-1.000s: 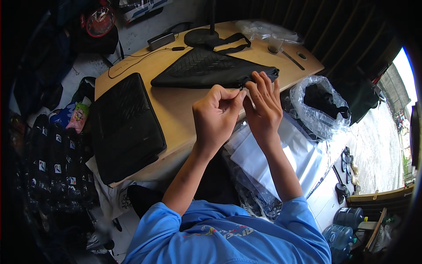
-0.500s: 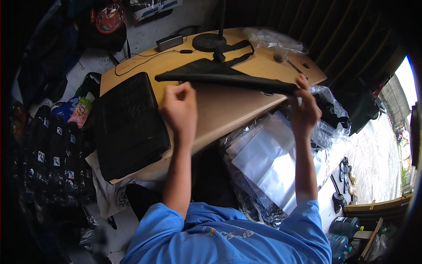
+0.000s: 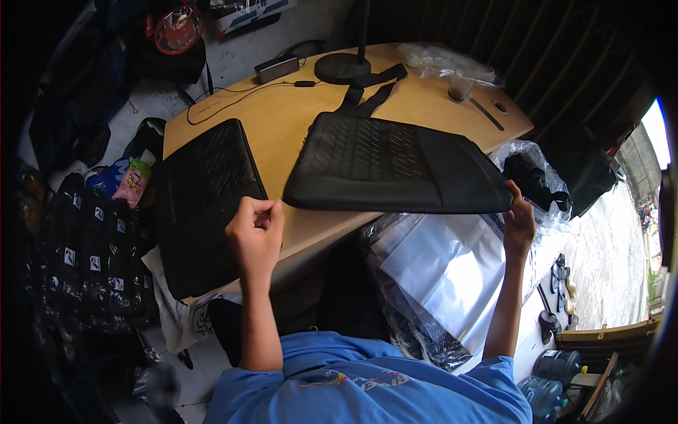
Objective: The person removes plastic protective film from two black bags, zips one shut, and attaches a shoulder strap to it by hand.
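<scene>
A black laptop bag (image 3: 374,159) with an embossed slanted pattern is held up over the wooden table (image 3: 296,237), its patterned face showing. My right hand (image 3: 519,222) grips its near right corner. At its near left corner, my left hand (image 3: 256,237) is closed in a pinch, with the fingertips on the bag's edge. Black straps (image 3: 378,95) trail from the far side of the bag onto the table. A second black laptop bag (image 3: 208,191) of like pattern lies on the left part of the table, just beyond my left hand.
A black round stand base (image 3: 342,68), a grey box-shaped device (image 3: 277,68) with a cable and a plastic cup (image 3: 459,88) stand along the far side. Clear plastic sleeves (image 3: 441,261) lie right of my legs. Wrapped black packs (image 3: 88,247) are stacked at left; water jugs (image 3: 540,396) stand lower right.
The bag has tipped from nearly edge-on to showing its patterned face, and its near edge has come down toward me. My left hand moved left and nearer; my right hand moved right and lower.
</scene>
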`<state>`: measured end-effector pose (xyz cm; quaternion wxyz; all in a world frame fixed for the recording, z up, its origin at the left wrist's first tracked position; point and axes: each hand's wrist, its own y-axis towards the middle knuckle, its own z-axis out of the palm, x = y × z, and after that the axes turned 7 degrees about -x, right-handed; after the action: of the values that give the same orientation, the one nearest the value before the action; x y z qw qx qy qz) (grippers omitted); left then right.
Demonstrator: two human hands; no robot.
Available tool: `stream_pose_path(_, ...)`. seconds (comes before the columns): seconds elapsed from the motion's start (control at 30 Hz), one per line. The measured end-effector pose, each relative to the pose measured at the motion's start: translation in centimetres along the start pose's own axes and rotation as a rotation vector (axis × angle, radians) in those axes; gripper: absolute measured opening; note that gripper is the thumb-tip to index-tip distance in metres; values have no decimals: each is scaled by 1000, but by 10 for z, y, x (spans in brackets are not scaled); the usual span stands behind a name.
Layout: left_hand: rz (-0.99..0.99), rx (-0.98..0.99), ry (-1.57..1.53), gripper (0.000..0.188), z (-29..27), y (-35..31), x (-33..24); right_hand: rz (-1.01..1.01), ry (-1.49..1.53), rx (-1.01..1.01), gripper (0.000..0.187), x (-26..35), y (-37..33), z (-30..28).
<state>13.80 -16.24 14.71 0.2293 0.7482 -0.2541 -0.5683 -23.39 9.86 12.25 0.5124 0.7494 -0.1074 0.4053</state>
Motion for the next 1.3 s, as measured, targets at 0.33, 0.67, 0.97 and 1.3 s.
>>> stream_pose_path(0.33, 106, 558, 91, 18, 29, 68, -20, 386, 77, -271, 30, -33, -23, -12)
stream_pose_path(0.67, 16, 657, 498, 77, 250, 195, 93, 757, 515, -518, 61, 11, -19, 61)
stream_pose_path(0.97, -90, 695, 471, 43, 316, 174, 42, 715, 483, -513, 71, 20, -28, 72)
stream_pose_path(1.3, 573, 48, 52, 19, 221, 264, -15, 724, 504, -484, 61, 9, 3, 129)
